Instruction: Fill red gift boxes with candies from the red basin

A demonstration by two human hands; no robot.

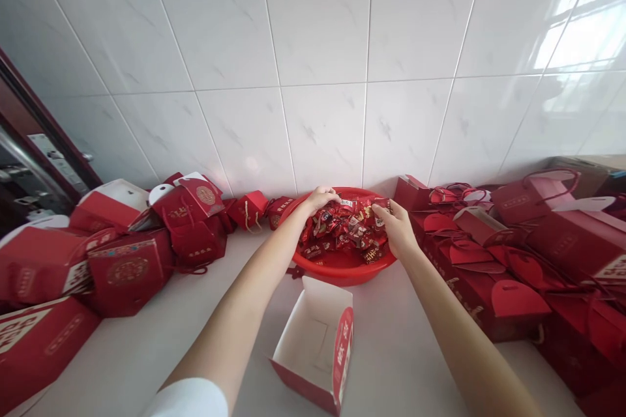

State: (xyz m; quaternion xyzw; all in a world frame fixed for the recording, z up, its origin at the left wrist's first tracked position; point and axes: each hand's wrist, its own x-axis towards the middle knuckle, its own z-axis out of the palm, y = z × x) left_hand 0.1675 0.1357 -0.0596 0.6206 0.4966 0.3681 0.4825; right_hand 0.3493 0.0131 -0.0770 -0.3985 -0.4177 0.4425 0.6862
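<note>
Red packets [347, 234] — heaped in the red basket [342, 273], far side of the worktop [391, 352], close to the tiled wall [323, 137]. Left hand [325, 198] over the far left part of the heap, fingers bent, tips at the packets; cannot tell whether actually gripping one. Right hand [395, 225] at the right rim, thumb and fingers narrow, apparently pinching a dark red packet [381, 204] at the edge of the heap.

Progress, judging by layout: early for the open box [303, 383] just in front of the basket. Done there: folded into shape, set down mouth up. Left: top unclosed, white inside in view with no packets on it. Looks like a picking or sorting stage. Off to the sides, loose piles of left-side boxes [132, 267] and right-side boxes [518, 303], many folded into shape, some with flaps up; cannot tell about contents.

Look of the packets: small, glossy, crinkled — mixed reds, some with gold print, some with white patches, overlapping at all angles. Print mostly too small to read, insides hidden by the wrappers.
</note>
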